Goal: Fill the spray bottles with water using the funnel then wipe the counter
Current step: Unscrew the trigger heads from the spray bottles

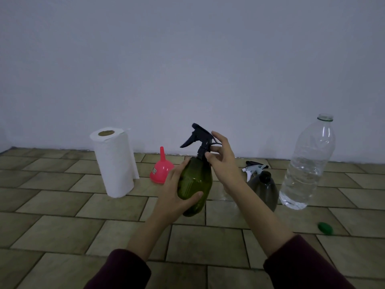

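Two bare hands work on one green spray bottle (195, 184) at the centre of the head view, above a tiled counter (62, 226).

Head view, hands:
- The left hand (177, 197) is clamped on the green body of the bottle, thumb across the front, fingers wrapped behind.
- The right hand (224, 161) is at the bottle neck. Its fingertips (209, 156) touch the black collar under the dark trigger head (199, 135); the remaining fingers are spread. Whether the collar is firmly pinched cannot be told.
- Both forearms emerge from dark maroon sleeves (302, 265).

Head view, bottle: it is held upright, tilted slightly, with the trigger nozzle pointing left. Whether its base rests on the counter cannot be told.

Head view, other items on the counter:
- A pink funnel (161, 171) stands upside down, spout up, just behind and left of the green bottle.
- A white paper towel roll (114, 163) stands upright to the left of the funnel.
- A second spray bottle (264, 189), smoky grey, stands right of the hands with its neck open. A white trigger head (253, 170) lies behind it.
- A large clear water bottle (306, 165), uncapped and partly filled, stands at far right.
- A green cap (325, 228) lies on the tiles in front of the water bottle, apart from it.
- A plain wall (187, 59) runs behind the counter.
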